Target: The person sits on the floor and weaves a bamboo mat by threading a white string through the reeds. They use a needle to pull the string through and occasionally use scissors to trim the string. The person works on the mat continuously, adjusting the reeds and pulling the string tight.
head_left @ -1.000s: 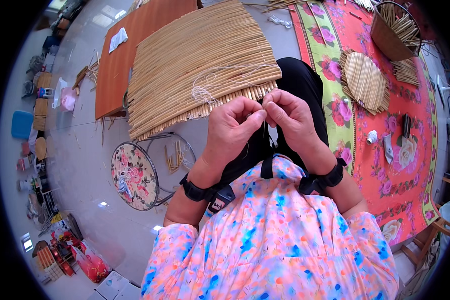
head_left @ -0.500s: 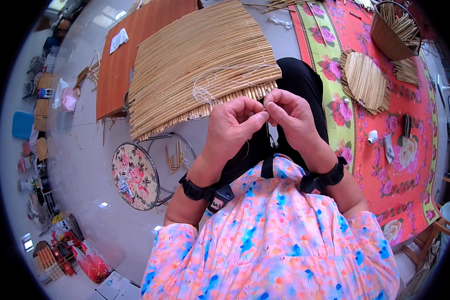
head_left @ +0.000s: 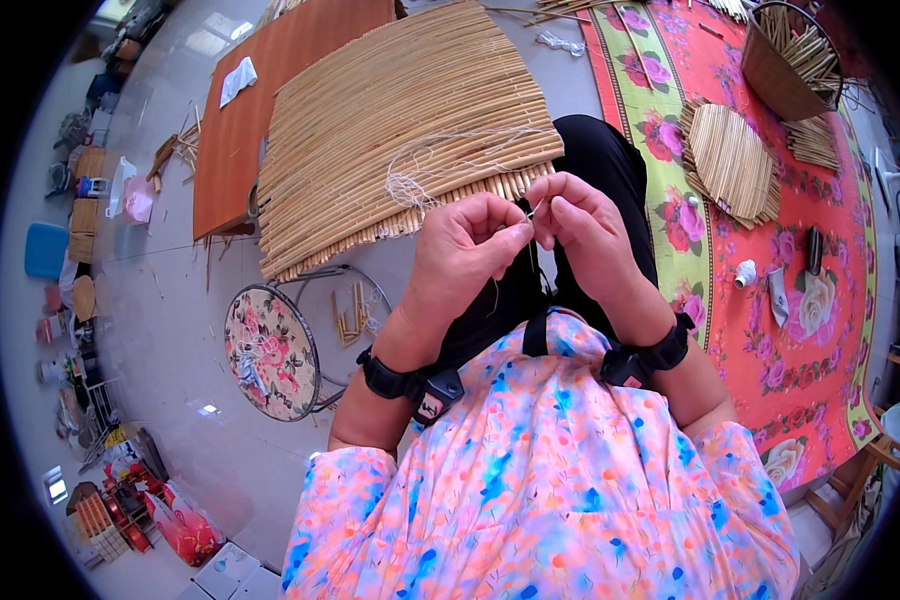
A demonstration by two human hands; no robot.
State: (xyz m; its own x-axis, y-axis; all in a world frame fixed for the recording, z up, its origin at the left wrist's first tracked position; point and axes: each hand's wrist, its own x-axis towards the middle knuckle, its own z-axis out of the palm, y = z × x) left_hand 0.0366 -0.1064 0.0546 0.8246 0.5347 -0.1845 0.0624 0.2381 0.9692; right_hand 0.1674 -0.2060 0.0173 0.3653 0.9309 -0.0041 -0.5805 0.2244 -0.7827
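Observation:
My left hand [head_left: 467,238] and my right hand [head_left: 582,228] meet fingertip to fingertip above my lap, at the near right corner of a mat of thin reed sticks [head_left: 400,120]. Both are closed in a pinch. Between them a short piece of thin, pale thread [head_left: 533,212] shows; whether a needle is with it is too small to tell. A fine strand hangs below my left fingers. On the mat, just beyond my left hand, lies a loose tangle of white thread [head_left: 407,185].
A round stool with a floral seat [head_left: 270,350] stands at the left, near a brown wooden table [head_left: 235,140]. On the right, a red floral cloth [head_left: 750,350] bears a smaller stick mat [head_left: 730,160], a basket of sticks [head_left: 778,75] and a dark case [head_left: 814,250].
My right thumb and fingers have shifted slightly up and away from my left fingertips, so a bit of pale thread shows between the hands. My left hand has hardly moved.

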